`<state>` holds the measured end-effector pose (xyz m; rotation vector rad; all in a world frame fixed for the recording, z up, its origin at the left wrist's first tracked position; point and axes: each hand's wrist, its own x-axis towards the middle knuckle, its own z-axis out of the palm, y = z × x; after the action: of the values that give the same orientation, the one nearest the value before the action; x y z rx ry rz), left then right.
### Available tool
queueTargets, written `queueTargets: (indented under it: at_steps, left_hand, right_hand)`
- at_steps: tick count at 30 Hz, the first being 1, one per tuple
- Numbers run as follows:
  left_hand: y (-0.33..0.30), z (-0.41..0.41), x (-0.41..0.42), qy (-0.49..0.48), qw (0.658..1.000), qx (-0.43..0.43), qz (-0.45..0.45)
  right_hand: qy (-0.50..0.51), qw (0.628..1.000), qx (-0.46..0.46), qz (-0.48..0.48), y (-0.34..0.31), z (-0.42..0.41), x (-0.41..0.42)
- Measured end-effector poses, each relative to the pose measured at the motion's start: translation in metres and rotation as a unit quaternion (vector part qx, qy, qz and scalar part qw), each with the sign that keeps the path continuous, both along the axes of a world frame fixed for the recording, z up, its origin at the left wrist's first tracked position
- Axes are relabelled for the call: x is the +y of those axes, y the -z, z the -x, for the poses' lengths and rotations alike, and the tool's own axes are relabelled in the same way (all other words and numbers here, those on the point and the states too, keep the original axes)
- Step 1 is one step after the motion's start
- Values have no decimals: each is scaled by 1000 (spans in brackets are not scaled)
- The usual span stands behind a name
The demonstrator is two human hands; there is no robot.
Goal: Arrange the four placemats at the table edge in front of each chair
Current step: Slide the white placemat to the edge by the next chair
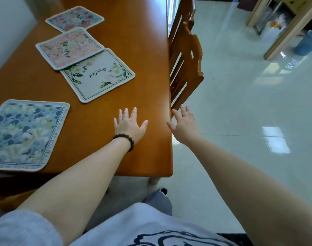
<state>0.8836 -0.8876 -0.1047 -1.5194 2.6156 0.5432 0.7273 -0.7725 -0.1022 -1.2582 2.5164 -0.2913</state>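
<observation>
**Wooden worktop with four placemats, hands empty**

Grey sleeves frame the nearest part of the view, and from them we extend both bare forearms. Our left hand, wearing a dark bead bracelet at the wrist, is spread palm-down over the bare orange-brown worktop near its right edge, fingers apart and gripping nothing; whether the palm touches the wood we cannot tell. Our right hand hovers just past that edge, over the pale tiled floor, its fingers likewise apart and empty.

To the left of our hands, at the near edge, lies the blue floral placemat. Farther in, near the middle of the worktop, we see the white placemat with green leaves and lettering, lying askew. The pink floral placemat overlaps its far corner. Beyond it, just apart, rests the fourth placemat, patterned in pink and red.

Along the right edge stand two wooden chairs, backs against the worktop. In the far right background sits a blue bin.
</observation>
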Motion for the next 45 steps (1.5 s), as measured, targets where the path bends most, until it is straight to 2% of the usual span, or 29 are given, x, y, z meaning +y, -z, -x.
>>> queueTargets:
  at_steps: [10,15,21,30,39,45]
  left_hand:
    - [8,85,-15,-54,998,13,11]
    - [19,118,-60,-128,991,25,26]
    - [19,151,-117,-241,970,25,34]
    - [8,173,-153,-318,947,20,51]
    - [8,177,-171,-439,898,7,37]
    - [18,207,-191,-525,850,-33,21]
  right_hand:
    - [-74,997,12,32,10,81,-42]
    - [-143,989,45,21,4,116,-115]
    - [-280,958,58,40,-23,159,-209]
    - [-348,935,56,37,-35,211,-285]
    - [-447,893,43,31,-9,220,-356]
    - [-559,829,19,5,22,221,-412]
